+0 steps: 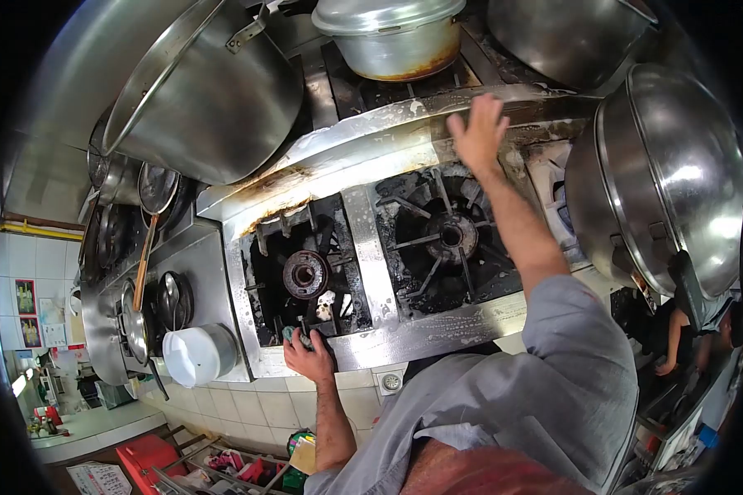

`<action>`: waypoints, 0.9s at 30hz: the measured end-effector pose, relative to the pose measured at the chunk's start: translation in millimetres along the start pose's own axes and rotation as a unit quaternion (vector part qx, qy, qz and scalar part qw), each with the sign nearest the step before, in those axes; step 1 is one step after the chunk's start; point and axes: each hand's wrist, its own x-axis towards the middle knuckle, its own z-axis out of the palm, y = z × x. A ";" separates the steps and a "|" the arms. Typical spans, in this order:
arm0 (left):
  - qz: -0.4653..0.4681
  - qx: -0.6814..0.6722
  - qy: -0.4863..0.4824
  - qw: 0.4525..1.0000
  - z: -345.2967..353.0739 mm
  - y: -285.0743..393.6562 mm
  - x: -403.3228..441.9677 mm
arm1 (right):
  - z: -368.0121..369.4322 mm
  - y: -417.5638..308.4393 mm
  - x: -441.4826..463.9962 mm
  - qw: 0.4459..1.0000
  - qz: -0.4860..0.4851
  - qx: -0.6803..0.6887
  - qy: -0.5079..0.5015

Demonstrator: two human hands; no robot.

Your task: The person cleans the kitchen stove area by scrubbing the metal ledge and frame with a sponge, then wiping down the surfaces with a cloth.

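My left hand (308, 360) is at the front edge of the stove (376, 256), its fingers closed on a dark greenish scouring pad (300, 337). The pad lies against the steel rim in front of the left burner (305, 275). My right hand (480, 134) reaches to the stove's raised back ledge (413, 162), fingers spread and slightly blurred, with nothing seen in it. Whether its palm touches the metal I cannot tell. Below that hand sits the right burner (451, 237) with its grate. Suds streak the steel front rim and ledge, and brown grime stains the ledge.
Behind the ledge stand a large steel pot (215, 99) and a lidded aluminium pot (392, 49). Big steel bowls (677, 173) lean at the right. A white bucket (198, 355) and a wooden-handled strainer (146, 256) are at the left. Another person's arm (675, 338) shows at far right.
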 end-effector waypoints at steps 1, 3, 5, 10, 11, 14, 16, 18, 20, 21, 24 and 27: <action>0.000 0.003 -0.001 1.000 -0.7 0.1 -1.0 | 3.0 -8.4 -11.4 0.998 -0.068 0.009 -0.002; 0.002 0.003 0.008 1.000 0.0 0.3 -1.3 | -14.1 11.6 1.0 0.988 -0.128 -0.079 -0.041; -0.002 0.005 0.006 1.000 0.6 1.2 -0.7 | -34.0 45.6 29.0 0.964 -0.169 -0.199 -0.046; -0.006 0.011 0.007 1.000 0.9 0.4 -0.9 | -19.1 26.4 32.0 0.979 -0.097 -0.167 -0.073; -0.010 0.009 0.006 1.000 3.2 2.6 -0.9 | -14.4 0.1 23.8 0.971 -0.153 -0.131 -0.125; -0.007 0.016 0.005 1.000 -0.7 -1.9 0.0 | 7.3 -23.2 13.4 0.977 -0.204 -0.051 -0.038; -0.007 0.003 0.001 1.000 -0.4 -1.2 -0.3 | 4.7 -21.3 29.6 0.969 -0.212 -0.048 -0.120; -0.008 -0.005 -0.003 1.000 -0.8 0.2 -1.5 | -2.0 -17.1 17.7 0.965 -0.222 -0.036 -0.133; -0.010 -0.005 0.001 1.000 -0.2 -1.5 0.2 | -7.7 -16.1 3.1 0.960 -0.248 -0.034 -0.127; -0.009 -0.004 0.003 1.000 1.2 -1.3 -1.2 | -4.9 -17.8 10.4 0.959 -0.252 -0.035 -0.129; -0.003 0.006 0.001 1.000 0.8 -1.6 -2.2 | -0.3 -24.3 37.0 0.956 -0.250 -0.038 -0.149; -0.011 -0.006 0.001 1.000 -0.9 0.7 -0.5 | -8.7 -25.1 28.3 0.946 -0.255 -0.087 -0.180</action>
